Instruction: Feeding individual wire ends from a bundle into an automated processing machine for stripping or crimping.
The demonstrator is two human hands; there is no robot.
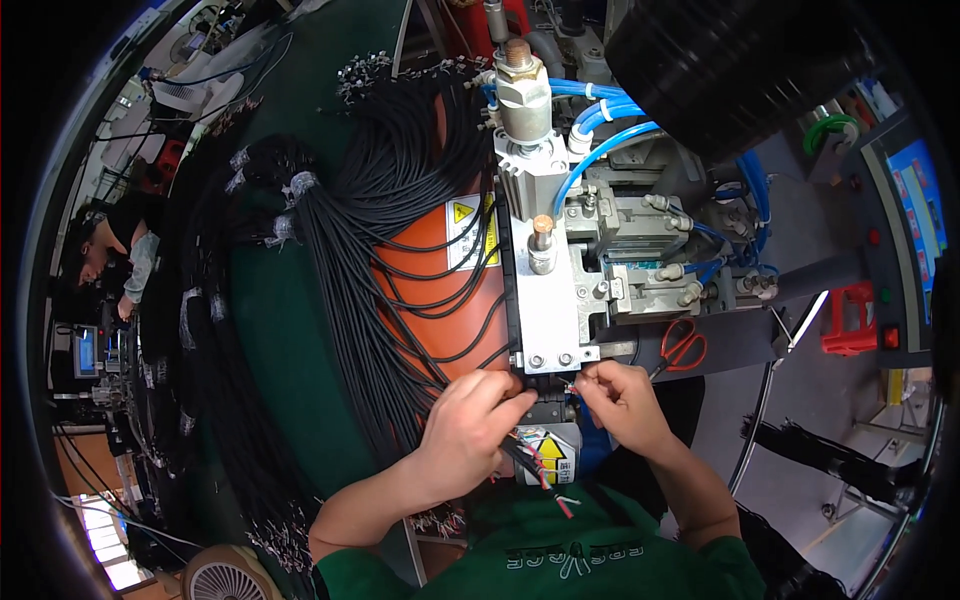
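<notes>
My left hand (472, 430) is closed at the front end of the metal clamping machine (545, 310), its fingers curled around a black cable whose grip point is mostly hidden. Across a small gap, my right hand (622, 402) pinches thin wire ends (570, 387) below the machine's silver block. Below my left hand, several stripped cable ends (548, 470) with red and white wires hang over a white and yellow label. A large bundle of black cables (335, 265) fans out to the left, with several strands running over the orange surface (430, 325) into the machine.
Blue air hoses (600, 165) loop over the machine. Red-handled scissors (684, 347) lie right of it. A touch-screen panel (912, 210) and a red stool (850, 318) stand farther right. Another person (115, 245) sits at far left; a fan (228, 575) is at lower left.
</notes>
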